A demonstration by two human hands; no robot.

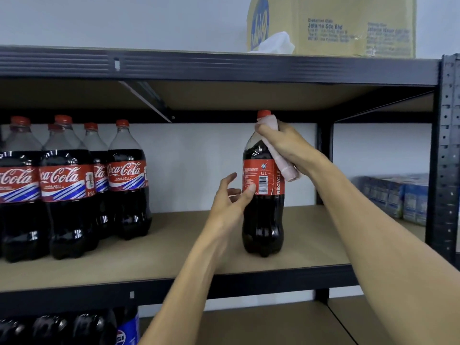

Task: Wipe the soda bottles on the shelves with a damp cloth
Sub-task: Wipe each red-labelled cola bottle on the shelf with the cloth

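On the left of the middle shelf (186, 245) stands a cluster of Coca-Cola bottles (74, 185). To their right the left hand (231, 197) is loosely spread and holds nothing, its thumb tip on the label of a lone Coca-Cola bottle (262, 220) near the front edge. Further right, the right hand (286, 143) grips a pink cloth (290, 173) against that bottle's neck. The wipe seems to be at the top; the next move calls for steadying the bottle and drawing the cloth downward.

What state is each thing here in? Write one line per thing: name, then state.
Bottle: upright on the shelf, capped, apart from the rest.
Cloth: gripped, pressed to the bottle's neck.
Right hand: grips the cloth.
Left hand: open, thumb touching the bottle's label.
Other bottles: upright, capped, grouped at left.
Box: upright on the top shelf.
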